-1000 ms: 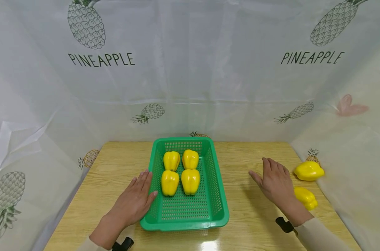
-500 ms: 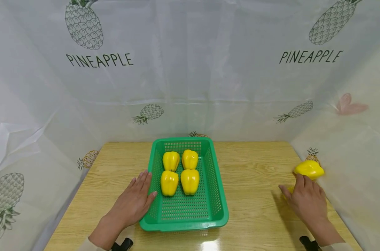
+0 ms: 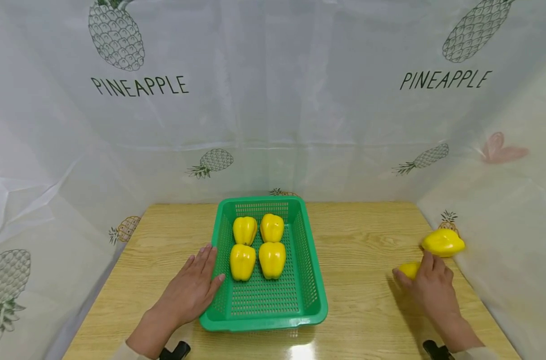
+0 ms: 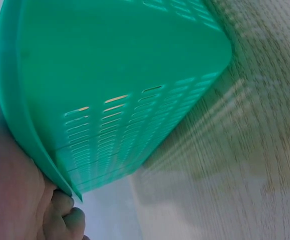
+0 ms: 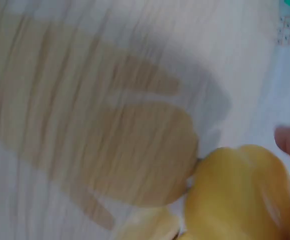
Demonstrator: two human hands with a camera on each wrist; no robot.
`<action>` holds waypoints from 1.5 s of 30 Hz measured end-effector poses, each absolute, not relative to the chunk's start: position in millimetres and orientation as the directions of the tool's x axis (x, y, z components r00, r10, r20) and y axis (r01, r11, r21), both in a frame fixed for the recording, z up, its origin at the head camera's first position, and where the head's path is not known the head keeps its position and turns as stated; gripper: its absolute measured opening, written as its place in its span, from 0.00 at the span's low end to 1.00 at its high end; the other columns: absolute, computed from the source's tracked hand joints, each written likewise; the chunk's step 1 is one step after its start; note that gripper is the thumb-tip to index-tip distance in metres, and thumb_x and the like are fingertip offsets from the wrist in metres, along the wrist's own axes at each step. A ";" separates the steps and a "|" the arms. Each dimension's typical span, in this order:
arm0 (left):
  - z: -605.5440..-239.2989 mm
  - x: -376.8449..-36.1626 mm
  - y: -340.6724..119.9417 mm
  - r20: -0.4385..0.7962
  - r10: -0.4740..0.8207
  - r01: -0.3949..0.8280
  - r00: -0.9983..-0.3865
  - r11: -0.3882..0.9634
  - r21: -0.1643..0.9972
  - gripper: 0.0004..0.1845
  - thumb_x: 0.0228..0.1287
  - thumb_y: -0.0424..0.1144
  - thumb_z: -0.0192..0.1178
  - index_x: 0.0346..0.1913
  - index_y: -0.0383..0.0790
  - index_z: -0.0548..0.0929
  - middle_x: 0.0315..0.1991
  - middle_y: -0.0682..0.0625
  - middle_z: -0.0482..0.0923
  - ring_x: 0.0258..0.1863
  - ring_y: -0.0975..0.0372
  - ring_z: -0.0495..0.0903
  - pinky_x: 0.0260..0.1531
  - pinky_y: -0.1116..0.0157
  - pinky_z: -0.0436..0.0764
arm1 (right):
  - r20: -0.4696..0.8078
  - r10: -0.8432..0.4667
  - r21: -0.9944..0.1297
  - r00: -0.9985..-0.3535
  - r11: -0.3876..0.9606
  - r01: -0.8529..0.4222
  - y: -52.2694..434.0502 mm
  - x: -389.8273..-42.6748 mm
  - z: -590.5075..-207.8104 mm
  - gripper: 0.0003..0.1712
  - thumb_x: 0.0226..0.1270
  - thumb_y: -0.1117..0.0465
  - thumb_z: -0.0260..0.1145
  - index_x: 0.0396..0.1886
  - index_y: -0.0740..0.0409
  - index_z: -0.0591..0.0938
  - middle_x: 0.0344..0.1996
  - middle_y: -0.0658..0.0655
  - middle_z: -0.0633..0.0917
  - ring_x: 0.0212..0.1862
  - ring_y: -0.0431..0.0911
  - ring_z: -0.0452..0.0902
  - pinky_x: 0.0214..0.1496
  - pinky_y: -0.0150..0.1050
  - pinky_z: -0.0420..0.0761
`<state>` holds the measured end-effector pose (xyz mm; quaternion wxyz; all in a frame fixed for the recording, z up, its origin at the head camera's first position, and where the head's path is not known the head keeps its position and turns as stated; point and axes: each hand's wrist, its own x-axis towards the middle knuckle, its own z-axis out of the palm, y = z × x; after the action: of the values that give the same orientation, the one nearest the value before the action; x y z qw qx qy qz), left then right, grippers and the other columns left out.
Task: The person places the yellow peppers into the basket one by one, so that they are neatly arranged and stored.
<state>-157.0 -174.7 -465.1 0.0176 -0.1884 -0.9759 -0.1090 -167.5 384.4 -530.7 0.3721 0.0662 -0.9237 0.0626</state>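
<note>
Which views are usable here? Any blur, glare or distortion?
Head view: sharp, wide-angle bowing at the edges, a glare patch on the table below the green basket. Left wrist view: basket wall fairly clear, wood grain smeared. Right wrist view: heavily motion-blurred; the yellow pepper is soft, with the right hand on it.

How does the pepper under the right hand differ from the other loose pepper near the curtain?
The pepper under the right hand is mostly covered by the right hand, with only one end showing; the pepper near the curtain is in full view and untouched. The covered one lies nearer the person, the other farther back by the curtain. Both are yellow and lie on the table, outside the green basket.
</note>
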 end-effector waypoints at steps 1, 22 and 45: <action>-465.0 -156.9 -174.5 0.077 0.363 0.371 -0.928 0.905 0.206 0.37 0.85 0.50 0.51 0.81 0.26 0.59 0.82 0.31 0.57 0.81 0.40 0.59 0.79 0.40 0.62 | 0.632 -0.041 -0.136 -0.774 0.977 -0.163 381.4 -166.6 -531.7 0.60 0.76 0.24 0.52 0.59 0.88 0.66 0.42 0.87 0.73 0.41 0.81 0.71 0.42 0.75 0.72; -464.0 -157.7 -173.2 0.074 0.361 0.368 -0.930 0.903 0.223 0.37 0.85 0.50 0.51 0.81 0.25 0.58 0.82 0.31 0.56 0.82 0.41 0.58 0.79 0.40 0.61 | 0.262 -0.039 -0.400 -0.964 0.905 -0.146 306.1 -183.8 -531.9 0.54 0.63 0.63 0.74 0.73 0.80 0.49 0.62 0.83 0.63 0.51 0.74 0.77 0.42 0.68 0.87; -464.7 -155.4 -174.3 0.060 0.357 0.360 -0.932 0.903 0.233 0.37 0.85 0.50 0.51 0.81 0.25 0.58 0.82 0.31 0.56 0.82 0.41 0.58 0.79 0.40 0.60 | 0.315 -0.319 -0.009 -0.894 0.941 -0.339 283.8 -191.9 -514.4 0.61 0.53 0.46 0.84 0.75 0.76 0.63 0.67 0.76 0.75 0.64 0.70 0.77 0.59 0.69 0.82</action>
<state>-155.4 -174.3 -464.7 0.0078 -0.1838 -0.9755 -0.1208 -191.9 283.8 -514.4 0.1564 0.1694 -0.9725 0.0321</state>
